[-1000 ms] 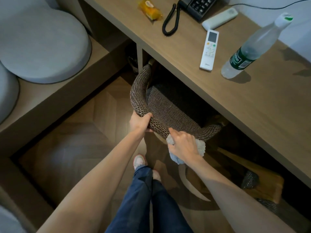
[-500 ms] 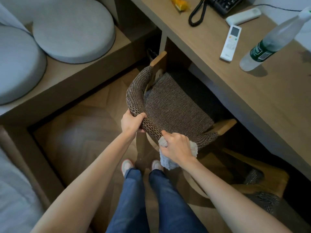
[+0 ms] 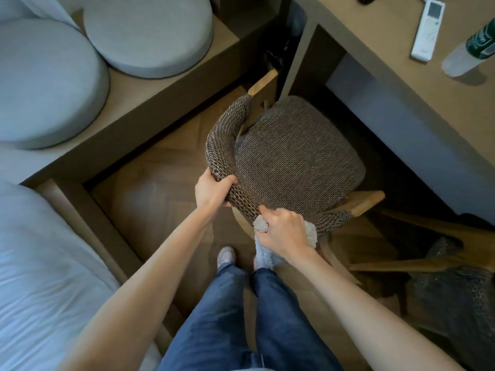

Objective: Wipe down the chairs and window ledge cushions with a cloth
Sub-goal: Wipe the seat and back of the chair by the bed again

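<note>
The left grip (image 3: pixel 211 190) is closed around the woven backrest (image 3: pixel 222 145) of the chair (image 3: pixel 297 156), which stands on the floor (image 3: pixel 160 188) just beside the desk (image 3: pixel 388 46). The right grip (image 3: pixel 284 231) clutches a pale fluffy cloth (image 3: pixel 312 235) and presses it on the same backrest, nearer to the person. 2 grey cushions (image 3: pixel 45 84) lie on the window ledge (image 3: pixel 126 89), well apart from the cloth.

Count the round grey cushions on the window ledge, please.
2. The far cushion lies at top centre; the near cushion lies left of it. Others may be hidden beyond the frame.
</note>
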Demonstrator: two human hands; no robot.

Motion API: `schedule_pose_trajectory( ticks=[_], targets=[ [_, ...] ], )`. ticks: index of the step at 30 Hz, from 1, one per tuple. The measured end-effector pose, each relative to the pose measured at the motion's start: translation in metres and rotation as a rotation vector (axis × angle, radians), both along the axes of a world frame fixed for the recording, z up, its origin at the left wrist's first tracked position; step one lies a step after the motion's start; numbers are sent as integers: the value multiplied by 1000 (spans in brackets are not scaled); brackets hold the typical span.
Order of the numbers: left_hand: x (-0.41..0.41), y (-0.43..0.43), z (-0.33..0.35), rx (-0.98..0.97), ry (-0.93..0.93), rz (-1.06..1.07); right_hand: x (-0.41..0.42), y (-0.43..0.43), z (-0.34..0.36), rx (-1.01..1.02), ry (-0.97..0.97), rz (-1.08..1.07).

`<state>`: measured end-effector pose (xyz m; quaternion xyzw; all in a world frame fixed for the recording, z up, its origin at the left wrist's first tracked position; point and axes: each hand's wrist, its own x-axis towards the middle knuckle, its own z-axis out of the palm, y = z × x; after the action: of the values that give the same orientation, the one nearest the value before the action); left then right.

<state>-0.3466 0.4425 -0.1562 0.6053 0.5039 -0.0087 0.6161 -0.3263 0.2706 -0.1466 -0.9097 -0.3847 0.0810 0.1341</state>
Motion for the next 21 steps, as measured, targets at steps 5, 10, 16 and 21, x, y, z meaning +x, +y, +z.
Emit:
schedule_pose_trajectory(
  ticks=[5, 10, 16, 21],
  targets=[
    [-47, 16, 1, 52, 53, 27, -37, 16, -1, 10, 50, 69],
    [-87, 15, 1, 84, 79, 63, -66, 15, -8, 29, 124, 122],
    [-120, -9, -5, 90, 49, 126, -86, -4, -10, 57, 56, 200],
    [-147, -13, -12, 95, 35, 157, -108, -8, -14, 44, 60, 253]
  ],
)
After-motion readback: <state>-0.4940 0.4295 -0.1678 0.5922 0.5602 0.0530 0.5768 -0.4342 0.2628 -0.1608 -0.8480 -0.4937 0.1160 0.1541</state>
